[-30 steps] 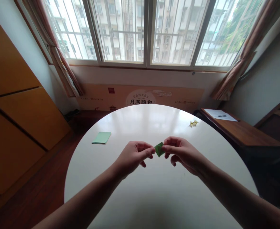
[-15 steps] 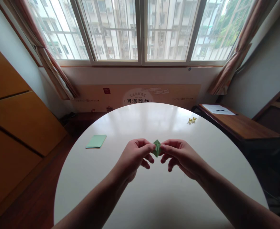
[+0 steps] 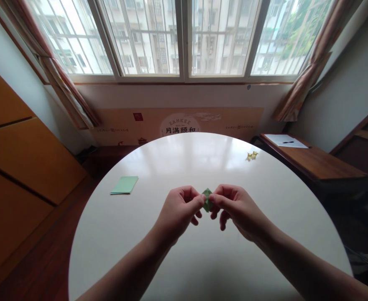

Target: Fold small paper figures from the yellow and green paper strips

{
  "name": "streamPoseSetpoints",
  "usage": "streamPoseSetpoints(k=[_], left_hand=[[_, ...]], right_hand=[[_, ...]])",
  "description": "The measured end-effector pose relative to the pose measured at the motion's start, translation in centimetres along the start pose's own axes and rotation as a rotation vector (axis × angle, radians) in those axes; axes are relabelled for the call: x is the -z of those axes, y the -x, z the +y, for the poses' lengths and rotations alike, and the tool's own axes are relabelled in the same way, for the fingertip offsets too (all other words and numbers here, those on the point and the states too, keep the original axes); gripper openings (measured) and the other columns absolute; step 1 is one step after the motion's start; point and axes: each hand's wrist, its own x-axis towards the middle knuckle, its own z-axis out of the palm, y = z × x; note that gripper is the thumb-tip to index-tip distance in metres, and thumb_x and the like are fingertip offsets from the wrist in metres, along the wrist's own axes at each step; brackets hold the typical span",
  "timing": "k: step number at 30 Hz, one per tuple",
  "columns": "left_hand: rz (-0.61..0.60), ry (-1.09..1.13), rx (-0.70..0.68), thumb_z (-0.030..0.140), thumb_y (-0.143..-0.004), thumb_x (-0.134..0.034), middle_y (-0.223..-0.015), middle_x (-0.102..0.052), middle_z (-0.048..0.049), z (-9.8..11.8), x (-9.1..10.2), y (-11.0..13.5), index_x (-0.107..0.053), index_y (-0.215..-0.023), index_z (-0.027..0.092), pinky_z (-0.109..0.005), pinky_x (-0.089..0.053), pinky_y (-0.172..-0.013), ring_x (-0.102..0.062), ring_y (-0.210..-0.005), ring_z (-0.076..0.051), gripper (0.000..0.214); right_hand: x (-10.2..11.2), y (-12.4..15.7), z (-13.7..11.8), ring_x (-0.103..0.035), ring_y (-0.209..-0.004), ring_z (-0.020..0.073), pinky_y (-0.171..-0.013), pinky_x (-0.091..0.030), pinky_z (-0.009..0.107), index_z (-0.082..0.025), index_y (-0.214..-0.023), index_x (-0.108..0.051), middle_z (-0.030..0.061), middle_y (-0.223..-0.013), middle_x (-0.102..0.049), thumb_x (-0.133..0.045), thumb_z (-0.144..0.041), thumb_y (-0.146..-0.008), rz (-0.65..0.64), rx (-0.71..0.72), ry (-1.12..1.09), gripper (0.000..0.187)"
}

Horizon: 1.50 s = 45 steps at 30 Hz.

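Observation:
A small green piece of folded paper (image 3: 207, 205), diamond-shaped with a point at top and bottom, is pinched between my two hands above the white table. My left hand (image 3: 184, 209) grips its left side between thumb and forefinger. On the other side, my right hand (image 3: 231, 205) holds the right edge in the same kind of pinch, its lower fingers curled loosely below. The thumbs and fingertips hide both sides of the paper.
On the left of the round white table (image 3: 108, 242) lies a stack of light green paper squares (image 3: 125, 184). Small yellow folded paper figures (image 3: 252, 156) stand at the back right. Beyond is a wooden side table (image 3: 334, 163) bearing a white sheet (image 3: 284, 141) and a dark pen.
The view has shifted slightly. My thumbs are a little closer together over the folded paper, and both hands still pinch it.

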Motion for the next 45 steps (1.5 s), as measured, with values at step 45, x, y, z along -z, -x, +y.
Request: streamPoseSetpoints(k=[45], left_hand=[[0.054,-0.182,-0.177,0.026,-0.076,-0.064,-0.057,-0.059,0.0008,-0.8,-0.1,0.1,-0.063,-0.070,0.015,-0.022,-0.048,-0.044,-0.055,-0.052,-0.013,0.012]], right_hand=[[-0.7,0.5,0.7,-0.056,-0.050,0.0124,-0.035,-0.039,0.018,-0.017,-0.076,-0.066,-0.0007,-0.059,-0.060,-0.069,-0.029,-0.082,0.066,0.126,0.232,0.014]])
